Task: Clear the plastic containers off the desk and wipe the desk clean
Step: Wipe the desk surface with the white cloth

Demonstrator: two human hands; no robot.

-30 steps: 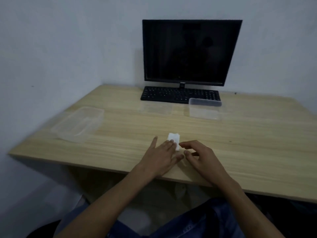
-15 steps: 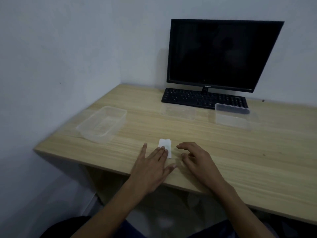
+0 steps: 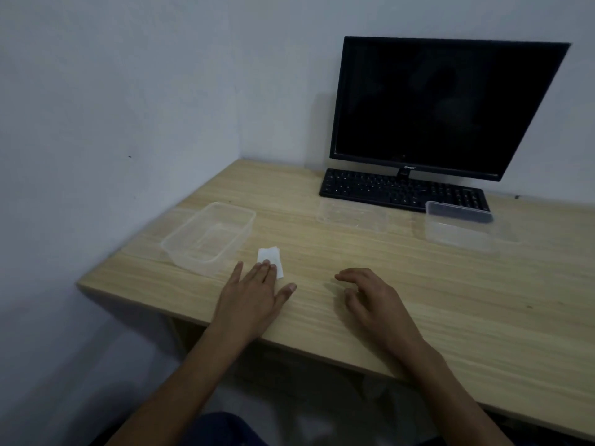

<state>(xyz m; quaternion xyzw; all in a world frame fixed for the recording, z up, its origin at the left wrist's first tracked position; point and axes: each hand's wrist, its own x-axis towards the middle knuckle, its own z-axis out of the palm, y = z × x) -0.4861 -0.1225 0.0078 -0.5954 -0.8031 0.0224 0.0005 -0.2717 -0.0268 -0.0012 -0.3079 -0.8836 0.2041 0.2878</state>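
Observation:
A folded white tissue point(image 3: 269, 255) lies on the wooden desk point(image 3: 418, 284). My left hand point(image 3: 254, 297) rests flat with its fingertips on the tissue's near edge. My right hand point(image 3: 373, 300) hovers to the right, fingers curled and apart, holding nothing. A clear plastic container point(image 3: 209, 238) stands at the desk's left, just beyond the tissue. A flat clear lid or shallow container point(image 3: 351, 211) lies before the keyboard. Another clear container point(image 3: 457, 225) stands at the keyboard's right end.
A black monitor point(image 3: 444, 104) and a black keyboard point(image 3: 399, 189) stand at the back against the wall. A wall runs along the desk's left side. The desk's front edge point(image 3: 289, 341) passes under my forearms.
The view has swung left. My right hand has drawn away from the tissue to the right, and my left hand stays with its fingers on the tissue.

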